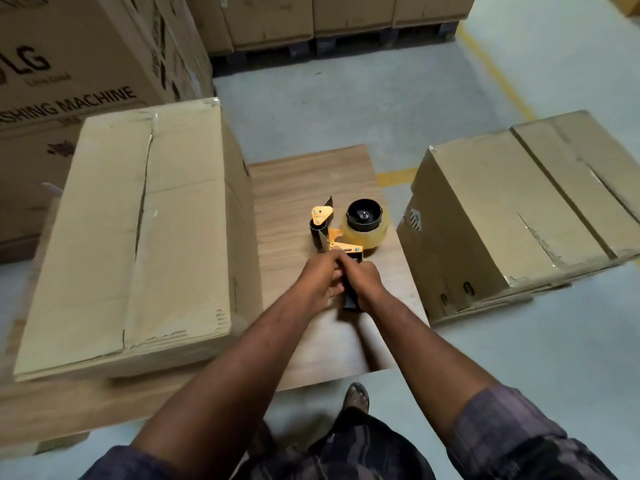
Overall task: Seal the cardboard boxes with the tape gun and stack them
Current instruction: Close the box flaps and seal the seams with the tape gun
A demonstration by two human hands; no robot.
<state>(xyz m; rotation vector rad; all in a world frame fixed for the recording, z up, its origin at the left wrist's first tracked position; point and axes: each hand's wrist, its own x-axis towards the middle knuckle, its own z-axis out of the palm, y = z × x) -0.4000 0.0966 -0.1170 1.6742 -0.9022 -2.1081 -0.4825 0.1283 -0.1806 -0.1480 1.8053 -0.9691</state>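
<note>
Head view: both hands meet over the middle of the counter (304,181). They grasp the black handle (349,301) of the tape gun (346,244). The left hand (320,280) has its fingers curled over the upper part of the handle, just below the yellow frame. The right hand (367,282) is wrapped round the handle from the other side, and its knuckles touch the left hand's fingers. The gun lies on its side on the wood. Its head points away from the hands, and only the handle's butt shows below them. The tape roll (365,233) sits just beyond the right hand. The blade and roller end are just beyond the left hand.

Left of the hands, near the left forearm, a big box (131,237) stands on the counter. Its top flaps are down, with a dark seam running along its length. Right of the hands, well apart from them, two boxes stand side by side and touching. The nearer one (502,216) is at the counter's right edge, and the other (581,174) is beyond it.

Beyond the hands is bare floor (346,109) with a yellow line (491,67). Far off is a row of cartons (346,15) on pallets. A washing-machine carton (69,64) rises behind the big box. A sandalled foot (356,398) shows below the forearms.
</note>
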